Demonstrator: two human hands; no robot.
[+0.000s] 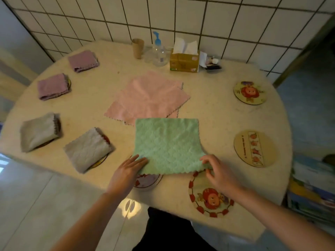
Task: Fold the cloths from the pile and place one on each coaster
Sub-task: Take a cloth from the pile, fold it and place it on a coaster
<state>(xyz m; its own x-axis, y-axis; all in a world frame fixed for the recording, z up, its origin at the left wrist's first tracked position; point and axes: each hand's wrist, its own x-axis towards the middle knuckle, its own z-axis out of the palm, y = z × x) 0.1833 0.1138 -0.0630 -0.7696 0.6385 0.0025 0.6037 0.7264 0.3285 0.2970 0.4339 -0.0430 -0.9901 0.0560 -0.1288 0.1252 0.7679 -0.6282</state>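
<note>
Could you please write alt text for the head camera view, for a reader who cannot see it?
A person's left hand and right hand hold the near corners of a green cloth spread flat on a round table. Pink cloths lie unfolded behind it; four folded cloths sit at the left, and three coasters at the right are bare.

White tiled wall [199, 19] behind a round beige table [208, 115]; pale floor [36, 205].
</note>
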